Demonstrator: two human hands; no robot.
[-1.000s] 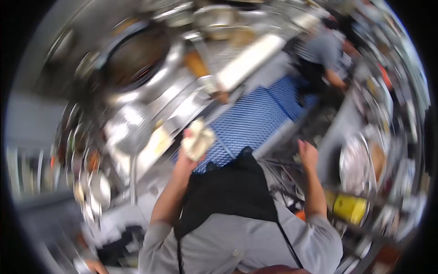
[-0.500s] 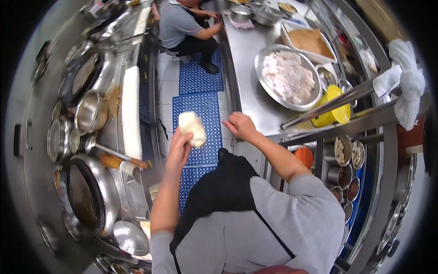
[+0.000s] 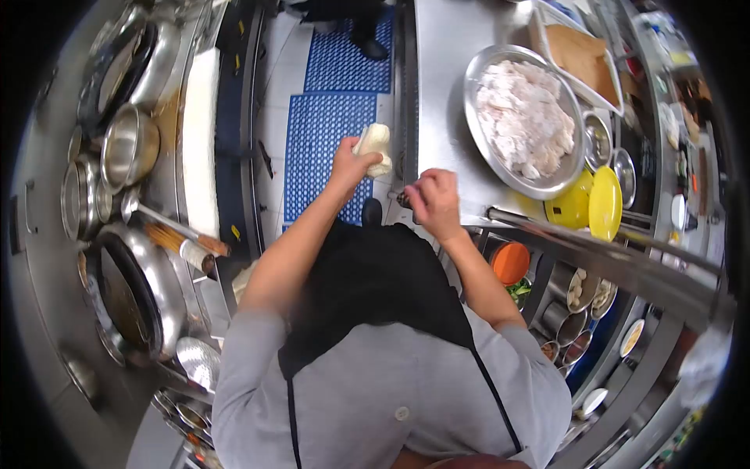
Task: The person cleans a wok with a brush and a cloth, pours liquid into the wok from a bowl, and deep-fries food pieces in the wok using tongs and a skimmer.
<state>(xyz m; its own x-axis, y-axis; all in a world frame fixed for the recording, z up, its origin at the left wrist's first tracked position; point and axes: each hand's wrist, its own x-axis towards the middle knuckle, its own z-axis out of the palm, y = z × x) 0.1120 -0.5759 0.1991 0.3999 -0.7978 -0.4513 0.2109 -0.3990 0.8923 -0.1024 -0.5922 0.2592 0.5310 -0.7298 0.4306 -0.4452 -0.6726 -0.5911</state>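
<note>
My left hand (image 3: 353,166) grips a pale, folded cloth-like item (image 3: 376,148) over the floor aisle. To its right, my right hand (image 3: 437,205) is raised near the edge of the steel counter (image 3: 441,94), fingers curled; whether anything small is between them is hidden by blur. A large steel bowl (image 3: 471,109) beyond my right hand holds white-coated raw pieces (image 3: 523,117). Beside that bowl stand a yellow container (image 3: 570,205) and its yellow lid (image 3: 605,205).
Woks (image 3: 160,289), a steel pot (image 3: 129,148) and a ladle (image 3: 168,220) line the left side. Blue mats (image 3: 332,148) cover the aisle floor, where a person's dark shoe (image 3: 369,43) shows. An orange lid (image 3: 510,263) lies below the counter at right.
My left hand has moved up and right with the pale item. My right hand has turned and its fingers have curled in. The view has shifted, and less of the other person shows.
</note>
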